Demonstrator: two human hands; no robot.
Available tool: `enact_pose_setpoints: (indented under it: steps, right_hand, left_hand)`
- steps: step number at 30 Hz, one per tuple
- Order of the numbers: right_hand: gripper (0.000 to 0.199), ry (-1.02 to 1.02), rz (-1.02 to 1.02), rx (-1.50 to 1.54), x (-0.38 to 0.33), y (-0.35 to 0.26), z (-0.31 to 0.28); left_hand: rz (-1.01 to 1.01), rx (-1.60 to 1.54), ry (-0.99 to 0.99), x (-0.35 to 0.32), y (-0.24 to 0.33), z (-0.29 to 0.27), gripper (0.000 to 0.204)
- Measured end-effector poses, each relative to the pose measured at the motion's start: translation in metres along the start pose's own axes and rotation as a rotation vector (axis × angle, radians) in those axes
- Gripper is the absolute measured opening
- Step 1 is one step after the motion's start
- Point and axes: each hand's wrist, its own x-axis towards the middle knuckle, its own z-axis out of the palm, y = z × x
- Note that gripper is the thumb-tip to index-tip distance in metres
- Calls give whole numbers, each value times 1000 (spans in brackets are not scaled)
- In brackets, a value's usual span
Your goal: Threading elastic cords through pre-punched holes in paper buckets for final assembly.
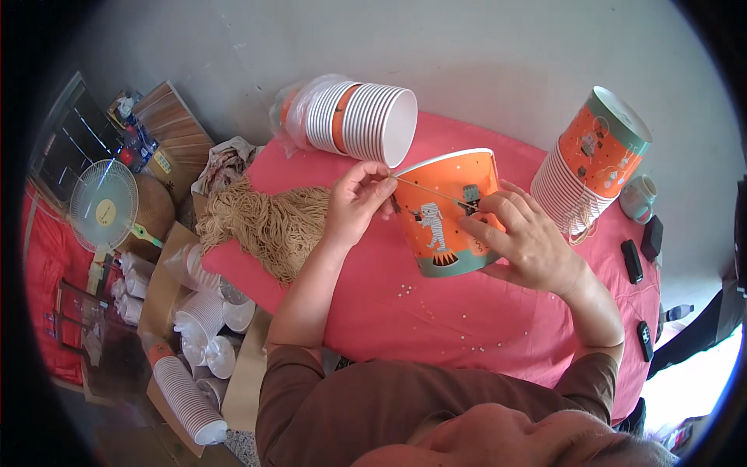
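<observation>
An orange paper bucket (426, 233) with a green base and printed figures is held up over the table, tilted. A thin tan cord (429, 191) runs across its side from the rim toward the right fingers. My left hand (362, 201) is closed, pinching the cord's end at the bucket's left rim. Around the bucket's right side curls my right hand (537, 241), thumb underneath and fingertips bent against the printed wall by the cord. Whether those fingertips also grip the cord is hard to tell.
A pink-covered table (373, 311) carries a heap of tan cords (268, 226), a lying stack of white buckets (362, 121) and an upside-down stack (580, 175). A mug (638, 200) and small black objects stand at the right. Cartons of cups (198, 335) and a fan (104, 206) are left.
</observation>
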Motion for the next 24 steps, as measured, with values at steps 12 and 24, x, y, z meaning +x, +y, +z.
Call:
enact_pose_setpoints:
  steps: [12, 24]
  right_hand:
    - [75, 18, 47, 65, -1, 8, -1]
    - [71, 9, 28, 133, -2, 8, -6]
  left_hand:
    - [-14, -38, -66, -1, 2, -4, 18]
    - [-50, 27, -30, -1, -2, -4, 15]
